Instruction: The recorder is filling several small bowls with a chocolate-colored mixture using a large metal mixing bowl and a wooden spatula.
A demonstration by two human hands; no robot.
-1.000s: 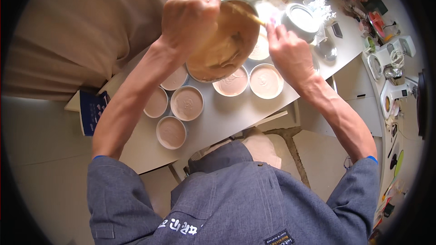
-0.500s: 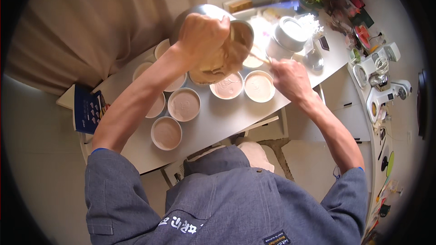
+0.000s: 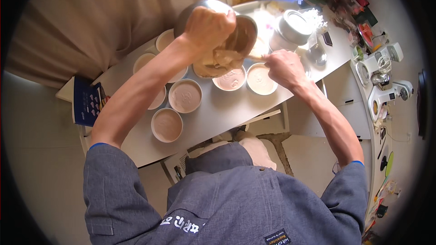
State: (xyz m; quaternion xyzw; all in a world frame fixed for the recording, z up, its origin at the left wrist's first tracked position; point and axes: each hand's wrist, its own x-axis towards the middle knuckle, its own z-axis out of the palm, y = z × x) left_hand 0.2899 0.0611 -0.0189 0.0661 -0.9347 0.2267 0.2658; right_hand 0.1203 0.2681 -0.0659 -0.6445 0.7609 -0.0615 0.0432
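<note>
My left hand [image 3: 210, 28] grips the rim of a metal mixing bowl [image 3: 247, 32], which is tilted over the table with its mouth toward the right. Thick pale-brown batter [image 3: 217, 64] lies along the bowl's lower side, close above the round pans. In my right hand [image 3: 286, 69], fingers are closed round a spatula [image 3: 257, 57], its end reaching toward the bowl's mouth. Beneath and beside stand filled round pans, one half under the bowl [image 3: 232, 80] and another [image 3: 262, 80] near my right hand. More filled pans [image 3: 185, 96] stand left, the nearest [image 3: 167, 125] by the table's front edge.
A white table [image 3: 213, 113] carries the pans. Behind my right hand are a pale lidded canister [image 3: 294, 28] and a clear container [image 3: 317, 54]. A dark blue box [image 3: 85, 104] stands at the left end, beside a curtain [image 3: 118, 22]. Stand mixers [image 3: 386, 100] line the right counter.
My right hand has shifted left and closer to the bowl with the spatula. The bowl stays tilted in my left hand, a little farther right. The whole view has shifted slightly.
</note>
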